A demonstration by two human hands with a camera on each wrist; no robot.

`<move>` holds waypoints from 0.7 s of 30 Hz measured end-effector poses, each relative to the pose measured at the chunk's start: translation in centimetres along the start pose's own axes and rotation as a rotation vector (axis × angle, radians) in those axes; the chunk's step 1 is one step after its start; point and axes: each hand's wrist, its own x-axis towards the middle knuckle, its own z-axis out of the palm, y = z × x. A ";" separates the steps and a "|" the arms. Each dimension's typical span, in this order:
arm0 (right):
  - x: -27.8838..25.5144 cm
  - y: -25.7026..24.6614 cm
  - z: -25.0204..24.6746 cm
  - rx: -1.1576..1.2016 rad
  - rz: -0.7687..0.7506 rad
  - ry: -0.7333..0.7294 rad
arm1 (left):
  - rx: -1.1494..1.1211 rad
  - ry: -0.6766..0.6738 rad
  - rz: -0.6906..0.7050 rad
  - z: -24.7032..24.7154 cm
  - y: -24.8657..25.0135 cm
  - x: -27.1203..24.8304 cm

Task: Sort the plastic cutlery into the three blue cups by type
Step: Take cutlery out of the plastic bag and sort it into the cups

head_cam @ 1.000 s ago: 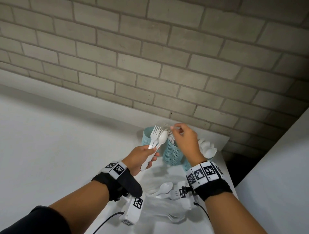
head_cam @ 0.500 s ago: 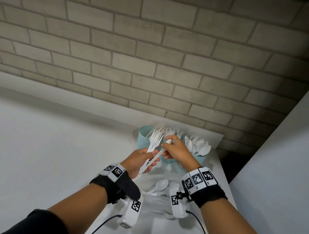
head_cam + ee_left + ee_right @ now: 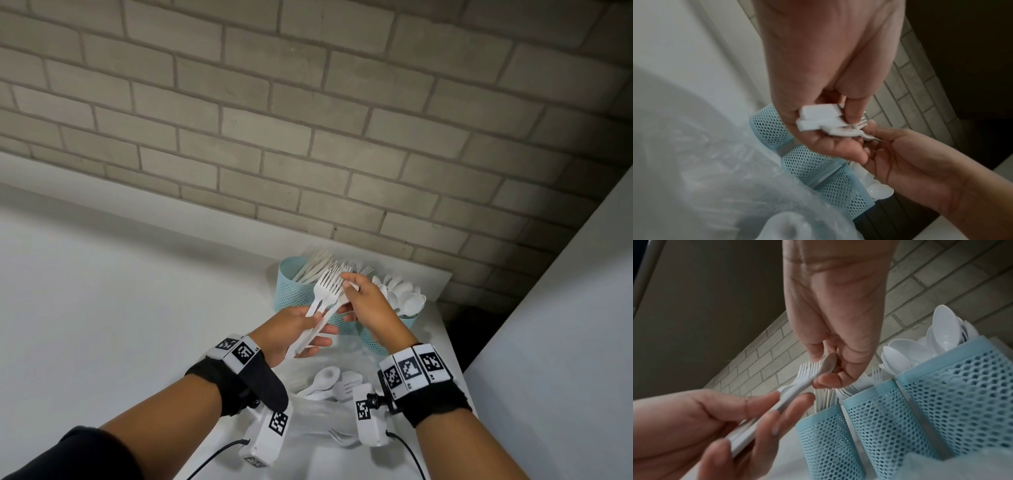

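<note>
My left hand [image 3: 317,330] grips a bundle of white plastic cutlery by the handles: two forks [image 3: 327,286] and a spoon [image 3: 828,364]. My right hand [image 3: 347,291] pinches the bowl of that spoon, seen close in the right wrist view, where the right hand [image 3: 824,367] sits just above the cups. Three blue mesh cups stand in a row by the brick wall: the left cup [image 3: 294,296] holds knives, the middle cup [image 3: 879,418] forks, the right cup [image 3: 407,322] spoons. In the left wrist view my left hand [image 3: 846,133] shows the squared handle ends.
A loose spoon [image 3: 325,377] and fork [image 3: 349,383] lie on a crumpled clear plastic bag [image 3: 318,421] on the white table [image 3: 442,329], between my wrists. The brick wall [image 3: 308,137] is right behind the cups. A white panel [image 3: 565,342] rises at the right.
My right hand has come down from above the cups to the bundle in my left hand and now pinches the spoon's bowl. The left hand has kept hold of the bundle.
</note>
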 end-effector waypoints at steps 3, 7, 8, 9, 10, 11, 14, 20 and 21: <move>-0.1 0.6 -0.3 -0.055 -0.032 -0.013 | -0.003 -0.039 -0.012 0.5 0.0 0.1; 0.1 1.2 -1.3 -0.068 -0.053 0.048 | 0.051 -0.058 0.003 1.1 -0.5 0.5; 0.2 1.2 -1.8 -0.057 -0.066 0.093 | 0.064 -0.059 0.007 1.2 -0.5 0.6; 0.4 1.1 -2.4 -0.044 -0.084 0.147 | 0.068 -0.061 0.011 1.2 -0.4 0.8; 0.7 1.0 -3.0 -0.031 -0.108 0.211 | 0.064 -0.064 0.014 1.3 -0.4 0.9; 0.9 0.8 -3.7 -0.031 -0.139 0.288 | 0.057 -0.065 0.013 1.3 -0.3 1.0; 0.7 -0.3 -5.9 -0.045 -0.277 0.613 | 0.043 -0.039 0.009 1.4 -0.1 1.1; -0.1 0.0 -8.0 -0.301 -0.497 0.975 | 0.074 0.036 0.007 1.1 -0.3 1.7; 0.1 0.7 -7.9 -0.375 -0.513 0.965 | 0.060 0.039 -0.002 1.1 -0.3 1.7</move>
